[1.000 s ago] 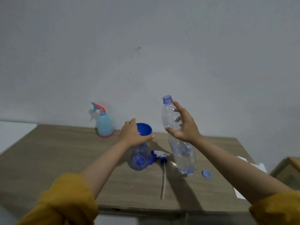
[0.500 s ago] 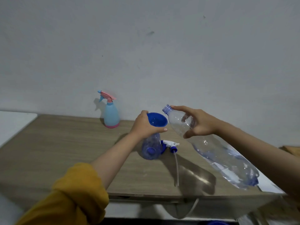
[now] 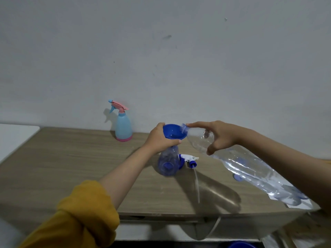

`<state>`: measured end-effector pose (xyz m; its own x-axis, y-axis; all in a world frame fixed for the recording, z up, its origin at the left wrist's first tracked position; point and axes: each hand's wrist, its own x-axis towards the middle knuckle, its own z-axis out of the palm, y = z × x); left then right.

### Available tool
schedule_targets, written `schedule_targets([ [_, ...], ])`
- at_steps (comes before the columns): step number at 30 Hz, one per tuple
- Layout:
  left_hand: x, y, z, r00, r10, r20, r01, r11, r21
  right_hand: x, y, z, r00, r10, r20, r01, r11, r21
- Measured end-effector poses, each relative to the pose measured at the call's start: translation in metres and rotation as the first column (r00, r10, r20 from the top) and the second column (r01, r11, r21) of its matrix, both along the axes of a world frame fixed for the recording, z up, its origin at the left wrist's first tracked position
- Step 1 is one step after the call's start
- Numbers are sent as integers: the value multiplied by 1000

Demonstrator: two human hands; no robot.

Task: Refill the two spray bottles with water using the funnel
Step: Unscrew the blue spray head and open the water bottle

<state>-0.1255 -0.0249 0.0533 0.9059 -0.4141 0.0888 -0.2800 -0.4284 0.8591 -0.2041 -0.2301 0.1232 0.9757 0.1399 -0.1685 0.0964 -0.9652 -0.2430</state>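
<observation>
A clear blue spray bottle (image 3: 168, 163) stands mid-table with its top off and a blue funnel (image 3: 172, 133) in its neck. My left hand (image 3: 159, 139) grips the funnel's stem and the bottle's neck. My right hand (image 3: 219, 136) holds a large clear water bottle (image 3: 249, 169) near its neck, tilted so its open mouth lies over the funnel's right rim. The removed white-and-blue spray head (image 3: 190, 159) with its long tube lies just right of the blue bottle. A second, light-blue spray bottle with a pink trigger (image 3: 123, 126) stands at the back by the wall, head on.
The wooden table (image 3: 71, 158) runs to a front edge near me. A blue bottle cap (image 3: 236, 178) lies on it behind the tilted water bottle. White paper (image 3: 297, 205) sits at the right edge. A white surface (image 3: 14, 135) adjoins the table's left end.
My right hand has tipped the water bottle from upright down to a low slant and brought its mouth to the funnel's rim. My left hand stays on the funnel.
</observation>
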Motion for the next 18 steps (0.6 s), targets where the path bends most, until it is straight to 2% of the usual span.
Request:
schedule_targets([
  [18, 6, -1, -6, 1000, -14, -18, 14, 999, -38, 10, 5, 6, 994, -42, -102, 28, 990, -141],
])
